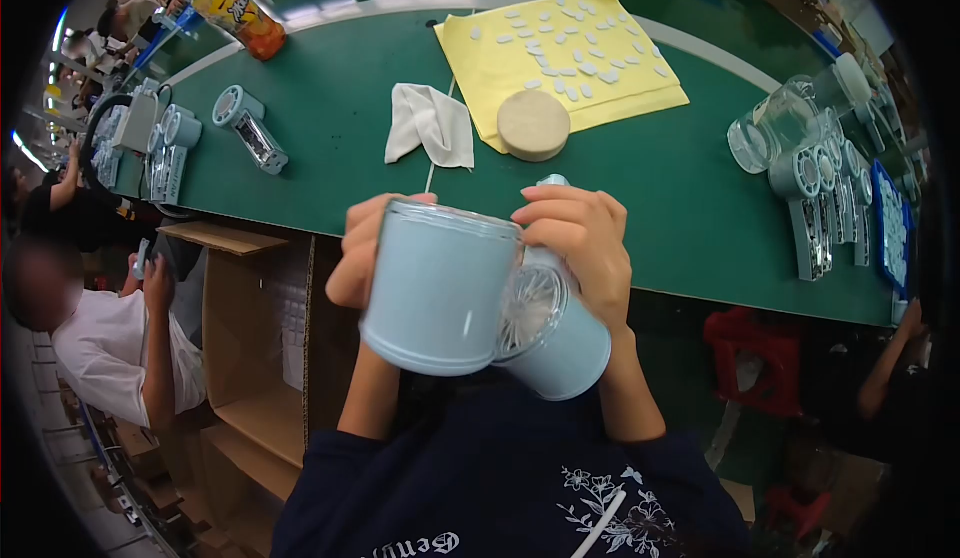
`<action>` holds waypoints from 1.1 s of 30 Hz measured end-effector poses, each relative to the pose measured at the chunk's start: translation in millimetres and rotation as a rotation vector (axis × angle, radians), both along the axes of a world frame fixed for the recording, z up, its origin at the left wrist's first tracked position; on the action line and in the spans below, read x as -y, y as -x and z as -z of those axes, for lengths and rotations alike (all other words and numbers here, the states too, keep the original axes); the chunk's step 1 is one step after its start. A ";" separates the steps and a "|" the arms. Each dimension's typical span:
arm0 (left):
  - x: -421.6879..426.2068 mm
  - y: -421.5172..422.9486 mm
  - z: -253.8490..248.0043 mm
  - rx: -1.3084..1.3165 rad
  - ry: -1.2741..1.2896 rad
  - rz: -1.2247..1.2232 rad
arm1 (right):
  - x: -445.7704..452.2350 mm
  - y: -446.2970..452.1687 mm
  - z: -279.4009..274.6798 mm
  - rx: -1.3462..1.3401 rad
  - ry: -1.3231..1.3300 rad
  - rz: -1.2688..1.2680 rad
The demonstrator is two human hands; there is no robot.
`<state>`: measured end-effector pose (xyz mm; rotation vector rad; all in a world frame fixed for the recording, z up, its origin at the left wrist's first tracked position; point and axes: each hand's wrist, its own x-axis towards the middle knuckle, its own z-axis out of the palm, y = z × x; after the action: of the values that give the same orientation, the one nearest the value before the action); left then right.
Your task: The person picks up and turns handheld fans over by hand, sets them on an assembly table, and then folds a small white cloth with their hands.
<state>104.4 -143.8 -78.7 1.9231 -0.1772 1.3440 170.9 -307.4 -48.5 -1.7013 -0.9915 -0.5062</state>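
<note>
The person's dark shirt (pixel 470 468) was nearest. Just past it, both hands were full. The left hand (pixel 362 253) was wrapped around the left side of a big pale blue tub (pixel 435 293), whose long way ran up to a shiny, clear rim. The right hand (pixel 592 243) was closed around a pale blue fan (pixel 568 346) just right of the tub. The fan leaned, its fat end low and near the shirt, its thin end up toward the table (pixel 335 143). Its spiky round face looked left, at the tub's side. I could not tell if the two touched. Farther off lay a white cloth (pixel 428 123), then a round wooden block (pixel 534 126) on yellow paper (pixel 483 80). A bottle (pixel 238 13) lay far left.
</note>
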 end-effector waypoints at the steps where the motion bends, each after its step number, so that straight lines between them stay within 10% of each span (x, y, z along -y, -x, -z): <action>1: 0.0 4.4 6.9 -0.065 0.074 -0.038 | -1.6 -0.1 3.1 -0.014 -0.022 0.009; 7: -6.2 14.2 -21.7 -0.355 -0.278 -0.307 | -2.8 -0.6 6.1 -0.056 -0.083 0.048; 8: 24.8 -1.0 -29.5 -0.145 0.187 -0.161 | -3.5 -0.6 7.2 -0.069 -0.122 0.051; 11: 0.8 -7.4 -13.6 -0.250 -0.176 -0.168 | -5.0 4.9 9.2 -0.316 -0.234 -0.002; 33: 1.2 -7.6 -11.9 -0.396 -0.078 -0.244 | 8.2 -1.4 1.9 -0.630 -0.236 -0.130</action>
<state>112.0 -145.0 -66.8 2.2906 0.2085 1.0877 172.3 -315.6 -50.5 -1.4331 -0.5505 0.0136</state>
